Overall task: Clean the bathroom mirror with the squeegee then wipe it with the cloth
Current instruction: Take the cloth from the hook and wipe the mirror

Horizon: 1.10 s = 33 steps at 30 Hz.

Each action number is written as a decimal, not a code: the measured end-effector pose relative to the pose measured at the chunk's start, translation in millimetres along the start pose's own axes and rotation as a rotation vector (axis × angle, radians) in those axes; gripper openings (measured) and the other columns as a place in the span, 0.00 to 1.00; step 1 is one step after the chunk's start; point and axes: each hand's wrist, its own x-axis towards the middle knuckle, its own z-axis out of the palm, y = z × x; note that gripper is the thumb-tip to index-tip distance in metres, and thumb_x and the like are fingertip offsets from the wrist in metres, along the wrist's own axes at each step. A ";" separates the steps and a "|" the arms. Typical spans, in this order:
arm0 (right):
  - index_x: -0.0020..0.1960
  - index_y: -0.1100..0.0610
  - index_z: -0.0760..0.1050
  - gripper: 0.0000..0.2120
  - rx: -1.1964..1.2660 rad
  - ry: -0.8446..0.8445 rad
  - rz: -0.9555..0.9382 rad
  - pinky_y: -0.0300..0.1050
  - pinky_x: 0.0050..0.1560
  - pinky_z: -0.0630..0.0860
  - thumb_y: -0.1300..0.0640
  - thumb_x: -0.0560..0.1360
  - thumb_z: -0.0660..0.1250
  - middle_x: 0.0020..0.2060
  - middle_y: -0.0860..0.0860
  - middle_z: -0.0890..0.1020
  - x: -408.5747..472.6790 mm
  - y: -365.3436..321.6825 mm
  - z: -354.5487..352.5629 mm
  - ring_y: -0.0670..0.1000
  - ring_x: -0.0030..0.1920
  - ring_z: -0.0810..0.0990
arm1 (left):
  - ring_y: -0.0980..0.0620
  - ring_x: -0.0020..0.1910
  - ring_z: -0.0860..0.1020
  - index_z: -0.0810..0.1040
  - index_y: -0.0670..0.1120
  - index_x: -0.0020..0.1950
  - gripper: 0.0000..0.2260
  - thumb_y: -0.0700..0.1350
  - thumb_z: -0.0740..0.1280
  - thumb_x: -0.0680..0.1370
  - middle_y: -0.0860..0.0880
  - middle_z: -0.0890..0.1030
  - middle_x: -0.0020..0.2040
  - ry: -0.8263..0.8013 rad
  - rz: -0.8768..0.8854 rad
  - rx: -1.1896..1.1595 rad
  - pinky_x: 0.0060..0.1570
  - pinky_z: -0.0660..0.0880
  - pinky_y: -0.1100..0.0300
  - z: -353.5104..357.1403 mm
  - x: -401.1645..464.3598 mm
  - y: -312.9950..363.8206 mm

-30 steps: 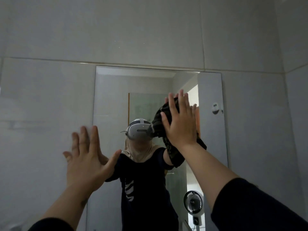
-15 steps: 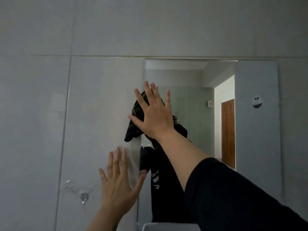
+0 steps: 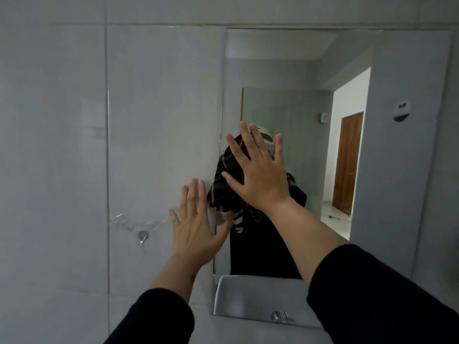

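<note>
The rectangular bathroom mirror (image 3: 298, 70) hangs on the grey tiled wall, filling the right half of the view. My right hand (image 3: 258, 172) lies flat with fingers spread, pressing a dark checked cloth (image 3: 223, 184) against the glass near the mirror's left edge. My left hand (image 3: 196, 227) is flat and open on the wall tile just left of that edge, holding nothing. The mirror reflects my dark-clothed body behind the cloth. No squeegee is in view.
A small metal hook (image 3: 142, 235) sits on the wall tile at lower left, with a clear plastic fixture beside it. The white sink (image 3: 248, 299) and its tap appear reflected at the mirror's bottom. A round sticker (image 3: 402, 111) is on the mirror's right side.
My right hand has slid the cloth from the mirror's upper right across and down toward its left edge. My left hand stayed flat on the wall. The view swung left and down.
</note>
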 end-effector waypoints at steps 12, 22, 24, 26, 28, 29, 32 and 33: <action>0.78 0.48 0.43 0.36 -0.038 -0.088 0.088 0.68 0.72 0.43 0.34 0.76 0.50 0.78 0.54 0.45 -51.4 80.1 -14.6 0.55 0.78 0.43 | 0.47 0.76 0.35 0.28 0.59 0.73 0.41 0.66 0.56 0.76 0.53 0.35 0.78 -0.020 0.066 0.009 0.69 0.49 0.34 2.5 4.2 22.5; 0.77 0.48 0.39 0.37 -0.035 -0.076 0.291 0.68 0.72 0.43 0.36 0.77 0.53 0.78 0.55 0.42 -89.8 174.8 -34.6 0.56 0.77 0.40 | 0.47 0.76 0.34 0.31 0.55 0.75 0.43 0.67 0.58 0.74 0.49 0.35 0.78 0.029 0.052 0.072 0.71 0.51 0.37 15.2 5.1 17.2; 0.77 0.49 0.40 0.37 -0.027 -0.047 0.354 0.68 0.71 0.43 0.37 0.77 0.53 0.78 0.55 0.43 -95.4 194.6 -38.5 0.56 0.77 0.41 | 0.48 0.75 0.33 0.30 0.56 0.74 0.44 0.66 0.59 0.73 0.50 0.35 0.78 0.037 0.047 0.057 0.72 0.50 0.38 17.0 4.8 18.2; 0.78 0.49 0.41 0.36 -0.019 -0.012 0.458 0.69 0.71 0.45 0.37 0.77 0.52 0.78 0.56 0.45 -101.4 210.6 -40.9 0.57 0.77 0.43 | 0.49 0.75 0.33 0.29 0.58 0.73 0.44 0.66 0.59 0.73 0.51 0.35 0.78 0.037 0.044 0.050 0.72 0.50 0.39 16.5 4.3 18.6; 0.78 0.50 0.42 0.36 -0.015 0.006 0.533 0.70 0.71 0.46 0.37 0.77 0.51 0.78 0.56 0.46 -111.7 221.1 -40.2 0.57 0.77 0.44 | 0.50 0.75 0.33 0.28 0.58 0.72 0.44 0.65 0.60 0.73 0.51 0.35 0.78 0.042 0.037 0.047 0.72 0.51 0.39 16.2 3.1 19.3; 0.78 0.51 0.42 0.36 -0.011 0.009 0.549 0.70 0.71 0.47 0.37 0.77 0.51 0.78 0.57 0.47 -118.8 224.3 -38.4 0.58 0.77 0.45 | 0.51 0.75 0.33 0.28 0.58 0.72 0.44 0.65 0.60 0.73 0.52 0.35 0.78 0.042 0.032 0.046 0.72 0.51 0.38 16.2 2.8 19.9; 0.78 0.53 0.44 0.36 0.038 0.034 0.592 0.68 0.72 0.47 0.37 0.77 0.50 0.77 0.59 0.47 -146.8 222.4 -28.4 0.59 0.77 0.46 | 0.52 0.74 0.31 0.28 0.58 0.73 0.44 0.66 0.59 0.73 0.53 0.33 0.77 0.025 0.011 0.063 0.72 0.51 0.39 15.7 1.7 21.7; 0.78 0.54 0.45 0.36 0.057 0.042 0.610 0.67 0.73 0.47 0.37 0.78 0.50 0.77 0.60 0.47 -157.1 218.3 -24.5 0.60 0.77 0.46 | 0.52 0.74 0.31 0.28 0.58 0.73 0.44 0.66 0.59 0.73 0.53 0.33 0.77 0.020 0.006 0.071 0.72 0.51 0.39 15.4 1.6 22.4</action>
